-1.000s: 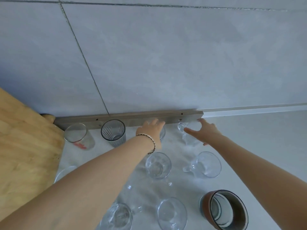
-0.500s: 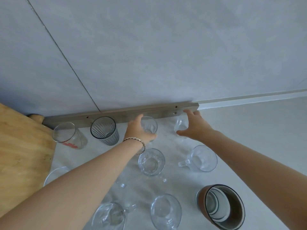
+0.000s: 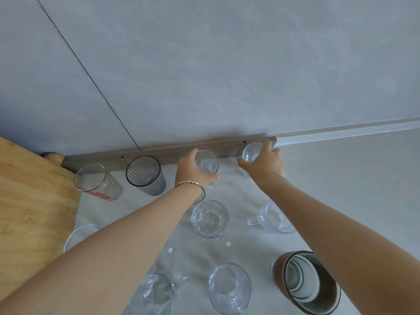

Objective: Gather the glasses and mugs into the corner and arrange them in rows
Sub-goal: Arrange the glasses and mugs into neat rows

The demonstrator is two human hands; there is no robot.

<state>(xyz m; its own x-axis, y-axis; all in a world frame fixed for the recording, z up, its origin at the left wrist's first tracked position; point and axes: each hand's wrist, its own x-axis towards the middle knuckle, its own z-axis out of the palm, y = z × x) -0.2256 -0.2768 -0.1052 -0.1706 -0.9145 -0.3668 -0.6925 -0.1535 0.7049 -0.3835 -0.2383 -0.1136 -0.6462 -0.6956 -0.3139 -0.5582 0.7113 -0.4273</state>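
Two hands each curl round one glass at the grey strip [image 3: 172, 153] along the wall's foot. The left hand [image 3: 193, 171] grips a clear glass [image 3: 208, 163]; the right hand [image 3: 263, 164] grips a small glass [image 3: 250, 152] to the right, apart from it. Left of the left-hand grip stand a ribbed glass [image 3: 145, 175] and, beyond it, a printed glass [image 3: 96, 181] beside the wooden board [image 3: 29, 201]. Nearer the person stand a clear mug [image 3: 209, 218] and a striped ceramic mug [image 3: 306, 281] on the counter [image 3: 341, 178].

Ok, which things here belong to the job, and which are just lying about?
Job: left hand gripping back glass; right hand gripping end glass; printed glass; grey ribbed tumbler; patterned glass; side glass mug; front glass mug; front round glass; half-hidden glass; brown ceramic mug.
Lying about: wooden board; grey wall strip.
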